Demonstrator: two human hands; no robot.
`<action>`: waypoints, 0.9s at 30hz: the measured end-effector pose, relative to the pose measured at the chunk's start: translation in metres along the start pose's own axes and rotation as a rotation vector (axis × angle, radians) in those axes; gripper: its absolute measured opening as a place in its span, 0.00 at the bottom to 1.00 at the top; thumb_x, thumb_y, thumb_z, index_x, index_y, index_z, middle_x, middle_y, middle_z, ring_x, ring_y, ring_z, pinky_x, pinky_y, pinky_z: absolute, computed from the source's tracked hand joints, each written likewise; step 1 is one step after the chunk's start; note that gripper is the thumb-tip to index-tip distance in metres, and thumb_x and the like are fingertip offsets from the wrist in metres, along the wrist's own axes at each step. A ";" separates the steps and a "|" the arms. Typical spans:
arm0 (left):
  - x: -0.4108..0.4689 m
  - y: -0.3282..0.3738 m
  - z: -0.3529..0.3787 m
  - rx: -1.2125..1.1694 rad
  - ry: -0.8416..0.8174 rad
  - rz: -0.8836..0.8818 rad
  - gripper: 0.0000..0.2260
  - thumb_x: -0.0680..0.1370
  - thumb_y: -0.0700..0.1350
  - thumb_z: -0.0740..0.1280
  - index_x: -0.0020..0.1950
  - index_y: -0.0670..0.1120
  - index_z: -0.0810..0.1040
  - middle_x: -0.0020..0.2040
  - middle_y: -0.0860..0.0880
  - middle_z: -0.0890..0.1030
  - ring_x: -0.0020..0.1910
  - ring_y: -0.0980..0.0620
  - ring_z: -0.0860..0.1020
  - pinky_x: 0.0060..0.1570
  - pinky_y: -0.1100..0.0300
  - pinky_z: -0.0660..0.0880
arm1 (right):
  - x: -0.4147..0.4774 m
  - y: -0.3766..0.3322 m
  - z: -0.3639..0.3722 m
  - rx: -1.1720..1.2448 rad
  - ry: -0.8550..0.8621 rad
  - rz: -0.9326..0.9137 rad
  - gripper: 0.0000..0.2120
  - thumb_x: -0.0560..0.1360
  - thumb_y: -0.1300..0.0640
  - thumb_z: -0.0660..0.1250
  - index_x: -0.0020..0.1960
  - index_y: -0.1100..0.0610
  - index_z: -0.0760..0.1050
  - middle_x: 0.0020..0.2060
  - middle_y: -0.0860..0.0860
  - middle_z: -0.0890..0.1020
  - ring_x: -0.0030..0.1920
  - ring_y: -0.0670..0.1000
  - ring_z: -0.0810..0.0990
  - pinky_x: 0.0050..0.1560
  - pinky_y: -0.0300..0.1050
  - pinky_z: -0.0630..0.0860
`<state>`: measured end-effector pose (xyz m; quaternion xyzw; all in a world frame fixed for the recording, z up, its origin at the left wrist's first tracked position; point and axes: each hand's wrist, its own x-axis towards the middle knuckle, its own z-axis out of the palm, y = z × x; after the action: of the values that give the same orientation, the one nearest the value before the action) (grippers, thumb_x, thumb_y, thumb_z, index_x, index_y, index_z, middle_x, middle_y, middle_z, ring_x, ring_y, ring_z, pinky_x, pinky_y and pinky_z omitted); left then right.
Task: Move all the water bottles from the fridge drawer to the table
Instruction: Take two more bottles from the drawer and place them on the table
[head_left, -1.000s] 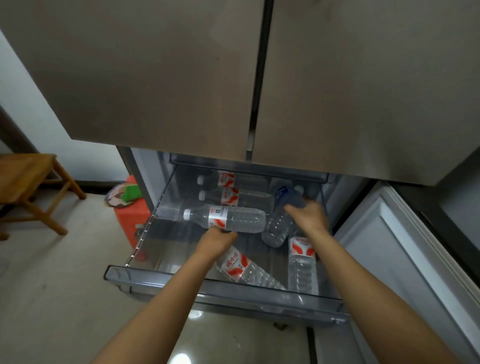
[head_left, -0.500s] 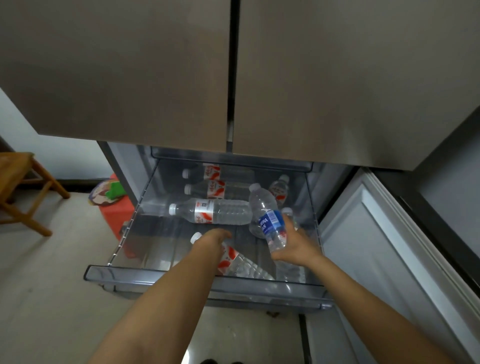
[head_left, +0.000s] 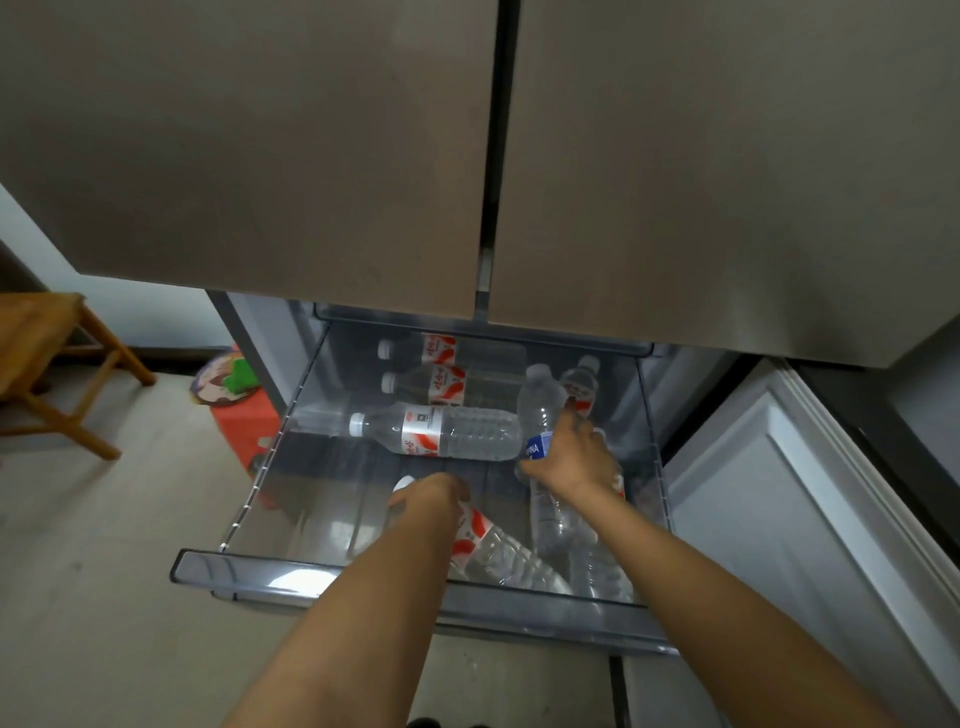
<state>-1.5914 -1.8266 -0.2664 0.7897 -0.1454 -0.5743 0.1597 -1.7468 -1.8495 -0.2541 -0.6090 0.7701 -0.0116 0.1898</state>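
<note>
Blue bottle (head_left: 539, 415) in the right part of the drawer (head_left: 260, 570), roughly upright, cap up, leaning a bit left. Right hand (head_left: 571, 460) is wrapped round its lower half, over most of the blue label. Can't tell whether its base touches the drawer floor.

Front bottle (head_left: 488, 545), red label, lies on its side near the drawer's front wall, cap (head_left: 402, 483) pointing back-left. Left hand (head_left: 431, 496) is curled over its neck end, gripping it.

Other bottles all in the drawer:
- Big bottle (head_left: 457, 434) lies crosswise in the middle, cap left, its base end just beside the blue bottle.
- Two back bottles (head_left: 447, 366), red labels, lie crosswise behind it, caps left.
- Corner bottle (head_left: 586, 387) at back right, partly behind the blue bottle.
- Clear bottle (head_left: 553, 519) lies under the right wrist, running front to back. There is more clear plastic beside it at front right; count unclear.

Drawer is pulled out under the closed fridge doors (head_left: 260, 156). White panel (head_left: 779, 519) to its right. To its left on the floor a red box (head_left: 244, 428) with a plate-like thing (head_left: 218, 384) on top, and a wooden stool (head_left: 47, 358) further left.
</note>
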 end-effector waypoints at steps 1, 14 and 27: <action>0.002 0.001 0.000 0.021 0.003 0.010 0.16 0.66 0.45 0.72 0.49 0.41 0.76 0.42 0.38 0.79 0.39 0.40 0.78 0.49 0.45 0.77 | 0.004 -0.001 0.000 0.020 0.010 0.006 0.47 0.67 0.43 0.72 0.74 0.57 0.48 0.69 0.60 0.64 0.65 0.61 0.68 0.55 0.53 0.72; -0.010 0.009 -0.003 -0.141 0.000 0.117 0.34 0.67 0.41 0.74 0.65 0.44 0.57 0.52 0.37 0.76 0.47 0.39 0.77 0.48 0.43 0.76 | 0.024 0.011 0.000 0.445 0.002 0.050 0.47 0.68 0.51 0.73 0.74 0.51 0.43 0.64 0.59 0.71 0.60 0.62 0.74 0.53 0.51 0.75; -0.055 -0.003 -0.020 0.139 0.160 0.858 0.36 0.65 0.41 0.75 0.66 0.48 0.57 0.64 0.40 0.62 0.65 0.40 0.60 0.60 0.48 0.67 | -0.029 0.029 -0.013 1.005 0.089 -0.164 0.52 0.63 0.68 0.76 0.73 0.44 0.48 0.57 0.48 0.70 0.55 0.48 0.74 0.46 0.38 0.74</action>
<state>-1.5887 -1.7992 -0.2143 0.7087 -0.4855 -0.3817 0.3411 -1.7721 -1.8172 -0.2412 -0.4997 0.6265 -0.4212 0.4247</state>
